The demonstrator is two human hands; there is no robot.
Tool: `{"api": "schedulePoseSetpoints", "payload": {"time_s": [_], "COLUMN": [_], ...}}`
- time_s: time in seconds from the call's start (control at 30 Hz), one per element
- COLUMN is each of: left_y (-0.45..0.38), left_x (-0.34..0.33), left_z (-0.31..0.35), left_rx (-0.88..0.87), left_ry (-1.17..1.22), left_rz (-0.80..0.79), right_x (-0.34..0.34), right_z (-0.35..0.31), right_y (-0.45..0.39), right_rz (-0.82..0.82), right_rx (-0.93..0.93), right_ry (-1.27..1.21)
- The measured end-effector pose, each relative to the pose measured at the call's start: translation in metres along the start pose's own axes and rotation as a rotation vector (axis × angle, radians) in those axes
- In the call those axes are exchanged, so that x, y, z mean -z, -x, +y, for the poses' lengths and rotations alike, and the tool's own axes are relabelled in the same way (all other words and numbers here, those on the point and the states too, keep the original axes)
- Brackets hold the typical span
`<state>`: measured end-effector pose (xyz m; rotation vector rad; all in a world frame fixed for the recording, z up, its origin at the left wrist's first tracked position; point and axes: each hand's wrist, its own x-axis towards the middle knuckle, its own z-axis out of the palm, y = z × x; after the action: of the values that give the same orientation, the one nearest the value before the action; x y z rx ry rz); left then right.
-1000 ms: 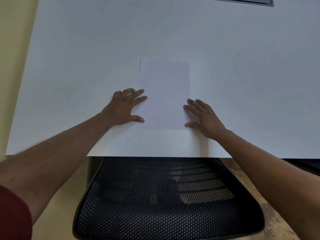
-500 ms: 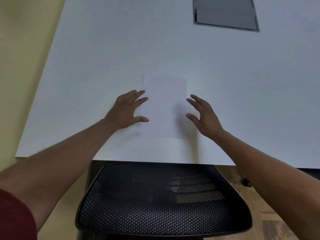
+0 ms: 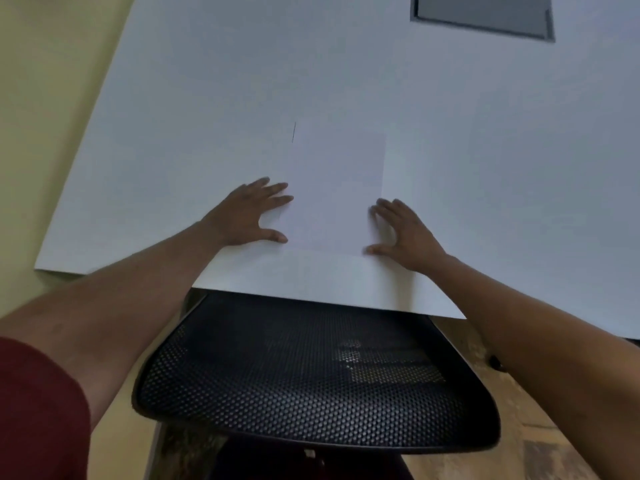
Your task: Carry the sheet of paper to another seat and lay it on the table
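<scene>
— What did the head view show of the sheet of paper [image 3: 336, 192]?

— It lay flat on the white counter [image 3: 207, 116], near the front edge, between the two hands.

— And the left hand [image 3: 247, 216]?

— Palm down on the counter, fingers [image 3: 273, 192] spread and released, their tips touching the sheet's left edge; the thumb reached its lower left corner.

— The right hand [image 3: 407, 233]?

— Also flat and released, grasping nothing. Its fingers [image 3: 384, 211] met the sheet's right edge, and the thumb pointed at the lower right corner.

— Anything else near them?

— A black mesh office chair [image 3: 311, 382] stood below the wrists, tucked under the counter's edge. Well beyond the fingertips, a grey recessed panel [image 3: 481, 12] sat in the counter. A dark red sleeve [image 3: 38, 410] covered the left upper arm.
</scene>
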<state>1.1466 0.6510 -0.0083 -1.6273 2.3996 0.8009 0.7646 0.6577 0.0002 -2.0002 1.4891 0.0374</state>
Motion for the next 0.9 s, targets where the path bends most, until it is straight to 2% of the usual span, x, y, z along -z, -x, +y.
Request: {"api": "schedulePoseSetpoints", "payload": {"time_s": [0.17, 0.37, 0.6, 0.77, 0.9], "left_y": [-0.005, -0.005, -0.006, -0.006, -0.001], "left_x": [-0.013, -0.022, -0.025, -0.024, -0.019], "left_z": [-0.003, -0.008, -0.010, -0.008, -0.004], "left_rx": [-0.014, -0.066, -0.080, -0.055, -0.060], "left_ry": [-0.073, -0.102, -0.097, -0.093, -0.032], "left_rz": [0.028, 0.158, 0.197, 0.158, 0.182], "right_x": [-0.011, -0.012, -0.014, -0.011, -0.001], "right_z": [0.005, 0.006, 0.008, 0.007, 0.000], "right_y": [0.003, -0.001, -0.004, -0.003, 0.002], "right_rz": [0.018, 0.010, 0.009, 0.001, 0.082], "right_rx": [0.017, 0.009, -0.001, 0.012, -0.006], "right_ry": [0.028, 0.047, 0.046, 0.052, -0.117]}}
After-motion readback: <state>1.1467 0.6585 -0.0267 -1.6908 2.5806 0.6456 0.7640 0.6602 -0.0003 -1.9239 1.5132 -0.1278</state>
